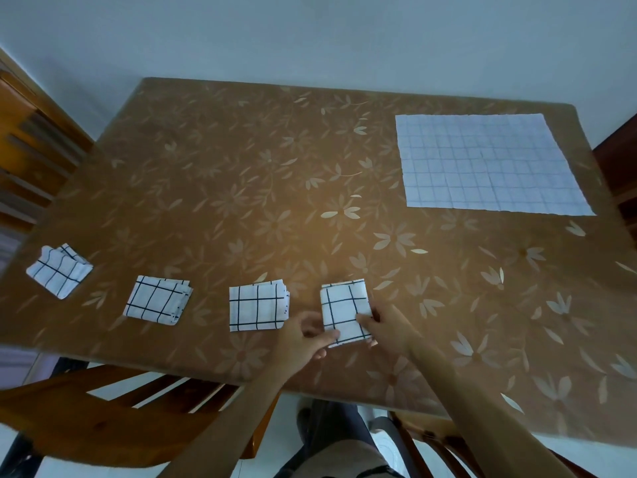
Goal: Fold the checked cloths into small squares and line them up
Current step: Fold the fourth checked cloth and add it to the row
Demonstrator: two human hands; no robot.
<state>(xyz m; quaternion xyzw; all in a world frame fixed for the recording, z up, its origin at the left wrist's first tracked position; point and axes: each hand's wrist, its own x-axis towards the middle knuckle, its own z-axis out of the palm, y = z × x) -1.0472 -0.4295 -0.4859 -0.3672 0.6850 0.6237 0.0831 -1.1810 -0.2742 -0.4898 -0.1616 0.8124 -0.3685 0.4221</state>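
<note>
Head view: left hand (303,336) and right hand (389,331) both pinch the folded cloth (343,307), rightmost in a row near the table (241,167) front edge. Three squares (157,300) lie leftward, apart. Unfolded cloth (489,163) lies far right.

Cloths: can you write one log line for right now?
step: lining up fourth folded cloth | left hand: pinches it | right hand: pinches it | waiting: unfolded cloth, far right
</note>
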